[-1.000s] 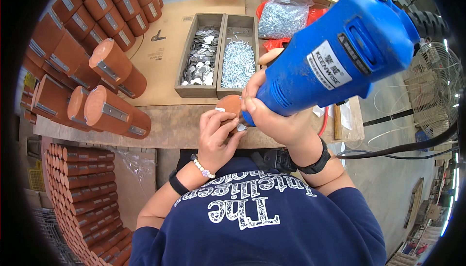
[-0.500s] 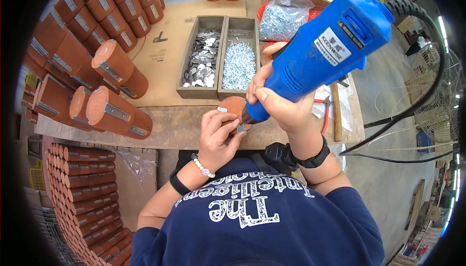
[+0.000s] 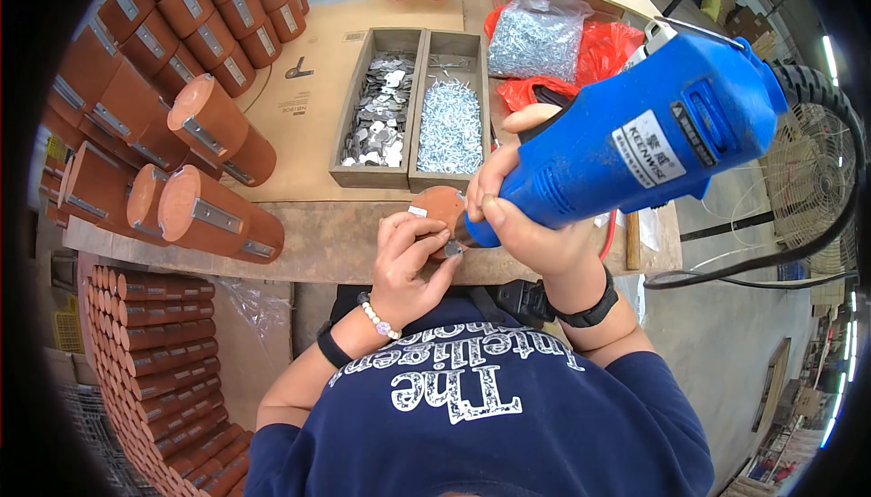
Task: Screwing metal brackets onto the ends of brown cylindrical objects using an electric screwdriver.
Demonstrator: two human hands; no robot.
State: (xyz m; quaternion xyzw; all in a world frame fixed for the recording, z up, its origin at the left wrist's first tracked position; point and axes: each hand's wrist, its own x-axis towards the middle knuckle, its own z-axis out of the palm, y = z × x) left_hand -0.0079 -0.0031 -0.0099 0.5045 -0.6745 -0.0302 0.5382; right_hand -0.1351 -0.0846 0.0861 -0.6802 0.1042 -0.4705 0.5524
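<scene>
Reddish-brown round piece (image 3: 442,203): at the centre of the frame, at the worktop (image 3: 336,245)'s near edge, its flat round face partly covered by fingers.
Left hand (image 3: 410,254): grip with bent fingers close together, clamped on the near side of the round piece; thumb and forefinger lie around a small metal tab (image 3: 453,248), though whether they pinch it I cannot tell.
Right hand (image 3: 524,225): grip wrapped round the narrow front of the blue power tool (image 3: 572,157).
Tool nose: angled down leftward, right against the round piece, just above the metal tab; the exact contact is hidden.
Piece's handling: probably stiff and fairly light, with a matt face unlikely to slip; its edge might chip.
Piece's hold: best taken by the curved side, fingertips clear of the nose.
Tool's handling: looks bulky and rear-heavy, so a full-hand hold suits it; the black cable (image 3: 848,202) at right may drag.
Tab's handling: thin, hard, easily skewed; best held by its edge.
Trays: upper centre, flat metal pieces (image 3: 379,120) left, screws (image 3: 451,129) right.
Stacked cylinders (image 3: 195,202): left of the frame, metal strips along their sides.
</scene>
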